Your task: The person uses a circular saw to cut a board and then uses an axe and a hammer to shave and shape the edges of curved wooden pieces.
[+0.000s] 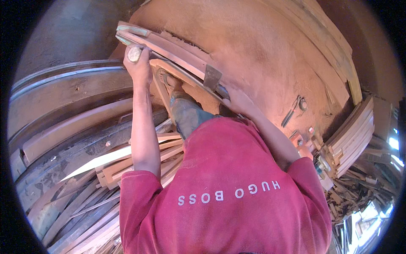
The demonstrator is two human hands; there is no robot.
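My left hand (138, 70) is closed in a fist around a stout handle with a pale rounded end (135, 54). It is beside the far left end of a long wooden piece (169, 50) that has pale green patches at its tip. My right hand (237, 103) is at the near right end of the same piece, fingers curled in beside a bluish dark part; what they grip is mostly hidden. Between the hands, a dark flat rectangular plate (212, 77) stands against the wood. A curved wooden board (182, 73) lies just below, close to my foot (169, 81).
Large planks (72, 91) lie along the left, with thin wooden strips (165, 148) near my left arm. On the dusty floor (270, 46) at right is a black-handled tool (292, 112). Near it are an orange tool (299, 142) and stacked wood strips (351, 135).
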